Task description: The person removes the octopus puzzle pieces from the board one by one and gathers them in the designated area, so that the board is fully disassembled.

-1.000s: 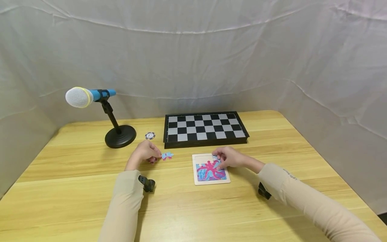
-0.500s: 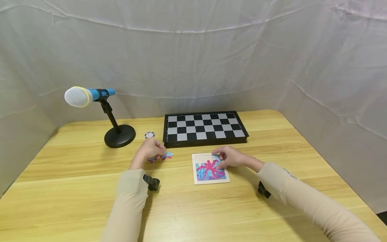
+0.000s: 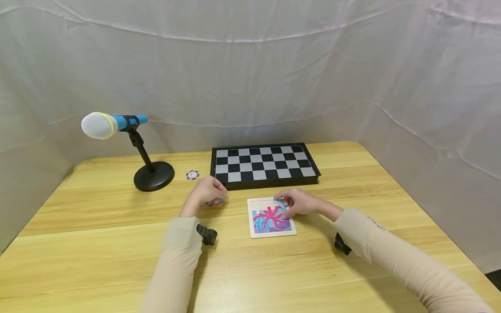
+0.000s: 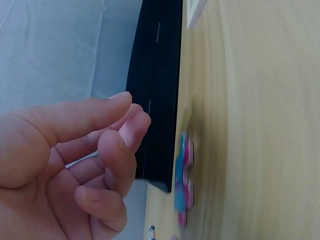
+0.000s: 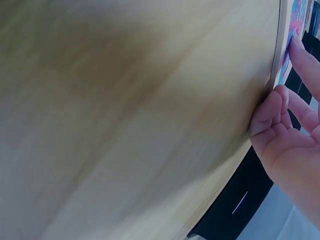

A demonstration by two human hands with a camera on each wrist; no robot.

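Observation:
My left hand (image 3: 206, 191) hovers over loose jigsaw pieces (image 3: 215, 202), left of the octopus jigsaw puzzle (image 3: 270, 221). In the left wrist view its fingers are loosely bent with nothing visible between them, and a blue and pink jigsaw piece (image 4: 183, 175) lies on the table beyond them. My right hand (image 3: 299, 203) holds the upper right corner of the puzzle, thumb on the picture and a finger at the top edge. Seen from the right wrist, the other fingers (image 5: 270, 112) curl against the frame's side. The puzzle's upper left shows bare pale board.
A folded chessboard (image 3: 266, 163) lies behind the puzzle, close to both hands. A blue microphone (image 3: 113, 124) on a black stand (image 3: 154, 176) stands at the back left. Near it lies a poker chip (image 3: 192, 174). Pale cloth (image 3: 250, 87) hangs behind the table.
My left hand has moved right, from beside the loose jigsaw pieces to above them, and covers more of them. My right hand has stayed at the puzzle's corner.

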